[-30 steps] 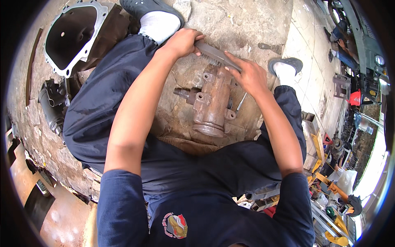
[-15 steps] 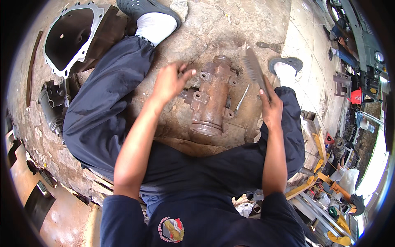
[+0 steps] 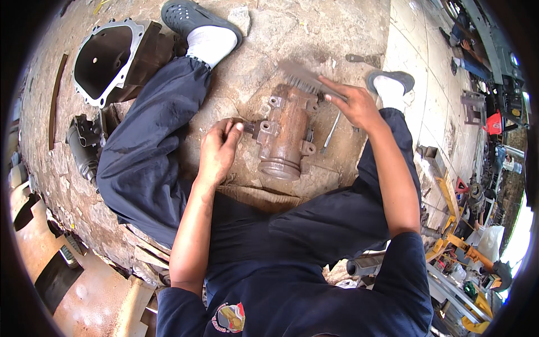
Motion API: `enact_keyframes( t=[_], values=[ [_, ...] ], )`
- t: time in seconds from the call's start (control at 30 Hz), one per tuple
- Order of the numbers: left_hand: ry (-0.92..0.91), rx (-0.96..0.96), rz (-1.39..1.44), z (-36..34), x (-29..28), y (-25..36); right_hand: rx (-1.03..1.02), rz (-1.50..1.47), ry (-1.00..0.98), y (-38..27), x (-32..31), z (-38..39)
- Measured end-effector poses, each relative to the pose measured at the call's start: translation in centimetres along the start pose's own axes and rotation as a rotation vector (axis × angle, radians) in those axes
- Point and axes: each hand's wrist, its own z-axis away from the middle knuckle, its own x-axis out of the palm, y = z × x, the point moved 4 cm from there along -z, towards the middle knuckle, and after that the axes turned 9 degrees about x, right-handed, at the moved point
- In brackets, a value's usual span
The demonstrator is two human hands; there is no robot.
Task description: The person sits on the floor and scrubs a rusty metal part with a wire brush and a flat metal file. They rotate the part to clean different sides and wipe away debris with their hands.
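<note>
A rusty brown cylindrical metal housing with bolt lugs lies on the dirty floor between my legs. My left hand is closed at its left side, with thumb and fingers pinching the end of the short dark shaft that sticks out there. In my right hand is a wire brush, gripped by its handle. Its bristles face down over the far end of the housing, and the brush head is blurred. Right of the housing lies a thin pointed metal tool.
At far left stands a large bell-shaped casting, with a smaller dark metal part nearer. A short flat tool and a stone chunk lie beyond the housing. Yellow metal stands and clutter fill the right; another person sits far right.
My right hand has swung the wire brush left, from beside the housing to over its far end. My left hand has come down and closed on the side shaft.
</note>
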Motion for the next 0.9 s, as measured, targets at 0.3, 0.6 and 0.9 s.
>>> enact_keyframes(
  t=[0.3, 0.6, 0.9],
  values=[
    [0.05, 0.106, -0.014, 0.2, 0.1, 0.6, 0.37, -0.36, 0.315, 7.8, 7.7, 5.8],
    [0.144, 0.161, 0.229, 3.8, 0.8, 2.7, 0.355, -0.555, 0.335, 0.2, 3.9, 11.5],
    [0.038, 0.316, 0.43, 6.5, -0.3, 9.4, -0.308, -0.98, 0.277, -15.6, 2.4, 16.8]
  ],
)
